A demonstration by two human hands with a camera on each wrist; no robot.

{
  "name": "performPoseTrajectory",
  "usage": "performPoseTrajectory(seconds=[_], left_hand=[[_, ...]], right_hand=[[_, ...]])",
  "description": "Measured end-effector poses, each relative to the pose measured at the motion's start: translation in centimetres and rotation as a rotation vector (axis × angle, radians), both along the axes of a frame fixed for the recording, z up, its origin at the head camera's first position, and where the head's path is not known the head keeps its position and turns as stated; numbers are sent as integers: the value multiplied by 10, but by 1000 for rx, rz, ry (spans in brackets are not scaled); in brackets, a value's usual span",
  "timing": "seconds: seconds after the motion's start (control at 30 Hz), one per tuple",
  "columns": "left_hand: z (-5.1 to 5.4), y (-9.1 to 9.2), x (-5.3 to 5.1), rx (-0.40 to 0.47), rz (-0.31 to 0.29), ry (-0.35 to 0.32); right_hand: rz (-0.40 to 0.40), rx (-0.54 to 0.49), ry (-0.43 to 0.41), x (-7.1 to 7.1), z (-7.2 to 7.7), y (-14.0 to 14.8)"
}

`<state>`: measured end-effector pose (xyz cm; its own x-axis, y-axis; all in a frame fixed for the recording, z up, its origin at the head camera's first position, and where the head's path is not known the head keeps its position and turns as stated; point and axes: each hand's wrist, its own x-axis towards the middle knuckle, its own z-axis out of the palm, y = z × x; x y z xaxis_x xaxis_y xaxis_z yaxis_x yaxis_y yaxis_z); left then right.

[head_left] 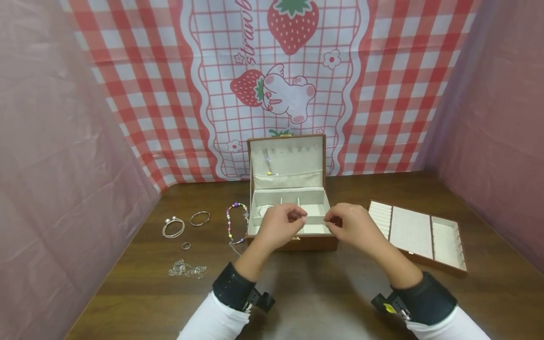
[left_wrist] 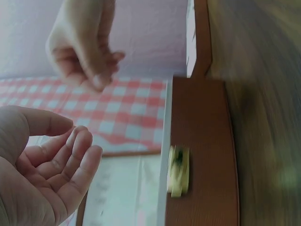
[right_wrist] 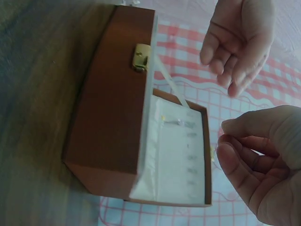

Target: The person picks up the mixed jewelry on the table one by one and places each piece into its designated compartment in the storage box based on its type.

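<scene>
White sleeves with black wristbands sit nearest my head camera. I see the left hand loosely curved, thumb close to the fingers, and the right hand narrowed likewise, nothing visible in either grip; both hover over the brown box, lid raised, on the table.

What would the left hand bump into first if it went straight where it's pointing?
Probably the right hand: in the head view, the left hand points across the jewelry box toward it. Depth is unclear, so it might pass by.
</scene>
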<state>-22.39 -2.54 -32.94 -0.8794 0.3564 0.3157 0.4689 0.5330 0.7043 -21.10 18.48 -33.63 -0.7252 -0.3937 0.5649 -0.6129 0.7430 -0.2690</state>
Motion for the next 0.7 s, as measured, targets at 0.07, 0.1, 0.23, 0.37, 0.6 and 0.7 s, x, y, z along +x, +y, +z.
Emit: performPoseTrajectory(seconds=[0.07,0.1,0.23,0.37,0.6,0.7], left_hand=[[0,-15,1,0,15,12],[0,-23,1,-1,28,19],[-1,-53,1,12,93,58],[-1,-81,-1,33,182,64],[0,-128,-8,0,305,86],[1,-143,-12,-49,352,104]], right_hand=[[19,-7,7,-1,-4,-3],[32,-12,17,-1,-6,-4],[84,-26,77,-2,-13,-8],[109,-38,98,-2,-18,-11],[174,-35,94,-6,-25,-21],[187,-21,81,-8,-28,-27]])
